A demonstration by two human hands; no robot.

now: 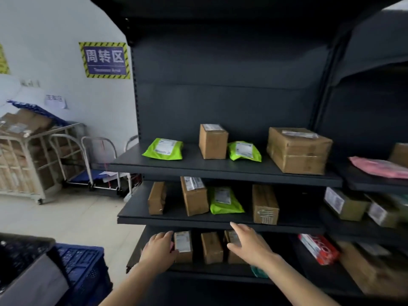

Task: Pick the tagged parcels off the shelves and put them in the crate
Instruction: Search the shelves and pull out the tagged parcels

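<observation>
A dark shelf unit [220, 170] holds labelled parcels. On the lowest visible shelf stand three small cardboard boxes: left box [183, 246], middle box [211, 247], right box [234, 250]. My left hand [159, 248] reaches in beside the left box, fingers loosely curved, touching or nearly touching its side. My right hand [249, 241] is spread in front of the right box and partly hides it. Neither hand holds a parcel. The blue plastic crate [81, 266] sits at lower left.
Green mailer bags [163, 149] and cardboard boxes [298, 149] lie on the upper two shelves. A second shelf bay at right holds a pink bag [379, 166] and a red parcel [318, 248]. A cage trolley of cartons [26, 155] and hand trucks stand at left.
</observation>
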